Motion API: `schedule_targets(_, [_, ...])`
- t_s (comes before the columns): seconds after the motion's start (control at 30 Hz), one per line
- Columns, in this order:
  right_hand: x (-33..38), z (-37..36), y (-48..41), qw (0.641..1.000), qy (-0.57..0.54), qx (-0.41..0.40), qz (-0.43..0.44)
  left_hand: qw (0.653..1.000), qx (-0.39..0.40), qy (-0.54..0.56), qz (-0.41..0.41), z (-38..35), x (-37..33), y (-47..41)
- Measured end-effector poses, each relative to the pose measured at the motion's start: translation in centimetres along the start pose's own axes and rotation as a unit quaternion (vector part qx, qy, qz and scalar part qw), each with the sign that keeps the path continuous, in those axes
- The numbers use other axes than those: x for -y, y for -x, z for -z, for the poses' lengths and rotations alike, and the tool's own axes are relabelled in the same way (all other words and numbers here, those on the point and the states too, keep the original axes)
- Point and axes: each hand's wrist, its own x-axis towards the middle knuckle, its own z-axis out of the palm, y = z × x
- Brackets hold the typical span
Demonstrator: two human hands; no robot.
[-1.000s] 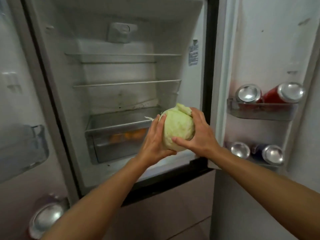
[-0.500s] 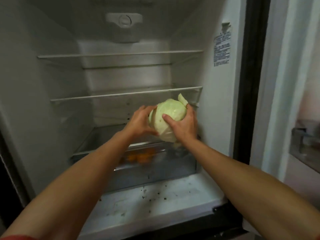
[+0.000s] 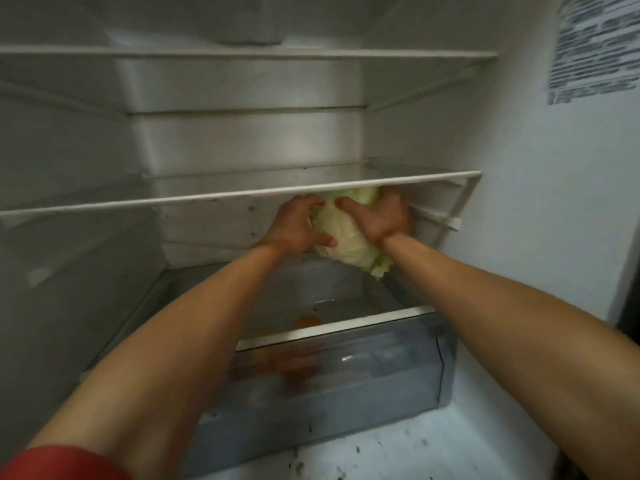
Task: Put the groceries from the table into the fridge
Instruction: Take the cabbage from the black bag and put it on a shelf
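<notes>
Left hand [image 3: 298,226] and right hand [image 3: 377,218] both grip cabbage [image 3: 349,237], which sits just under middle shelf [image 3: 242,196], above crisper drawer [image 3: 346,372]. Best keep it low, clear of shelf edge, and set it down before releasing.

Cabbage [image 3: 349,233] between both hands, under the shelf [image 3: 242,197], above the drawer [image 3: 346,375]

Pale green cabbage [image 3: 349,233] sits under the fridge [image 3: 540,209] shelf, above the drawer.

Single head-worn wide-angle view, set close at the open fridge [image 3: 540,202], facing its back wall, angled down past the middle shelf [image 3: 242,197] to the drawer [image 3: 381,368].
</notes>
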Motion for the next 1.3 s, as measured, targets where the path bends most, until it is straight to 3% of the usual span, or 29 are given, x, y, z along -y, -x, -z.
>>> schedule_targets(0.3, [-2.0, -4.0, -6.1, 0.976, 0.188, 0.093, 0.059, 0.993, 0.023, 0.104, 0.053, -2.8, 5.1, -4.4])
schedule_targets(0.43, [-2.5, -6.3, -6.6, 0.955, 0.269, -0.003, 0.122, 0.988, 0.040, 0.127, 0.074, -2.8, 5.7, -4.8])
schedule_targets(0.5, [-2.4, -6.5, -6.9, 0.952, 0.278, 0.005, 0.127, 0.987, 0.033, 0.132, 0.087, -3.1, 5.5, -4.6])
schedule_targets(0.63, [-2.4, -5.9, -7.7, 0.920, 0.315, -0.042, 0.229, 0.994, -0.050, 0.040, 0.090, -4.3, 4.4, -4.3])
schedule_targets(0.73, [-3.0, -5.8, -7.7, 0.919, 0.296, -0.078, 0.250, 0.993, -0.054, 0.047, 0.093, -4.6, 4.0, -4.3])
schedule_targets(0.83, [-3.6, -4.7, -7.3, 0.957, 0.226, -0.004, 0.184, 0.969, -0.014, 0.187, 0.163, -4.6, 4.4, -3.9])
schedule_targets(0.93, [-4.9, -4.5, -5.9, 0.952, 0.248, 0.063, 0.167, 0.902, 0.014, 0.349, 0.253, -5.2, 3.2, -3.4])
schedule_targets(1.13, [-5.3, -4.1, -5.3, 0.965, 0.199, 0.079, 0.151, 0.912, -0.030, 0.331, 0.241, -4.7, 2.4, -4.2])
schedule_targets(1.23, [-5.2, -4.1, -5.0, 0.956, 0.251, 0.086, 0.125, 0.923, -0.001, 0.300, 0.240, -4.1, 2.7, -3.6])
schedule_targets(1.3, [-4.7, -3.9, -4.7, 0.942, 0.299, 0.083, 0.127, 0.945, 0.018, 0.222, 0.241, -3.7, 2.8, -2.9])
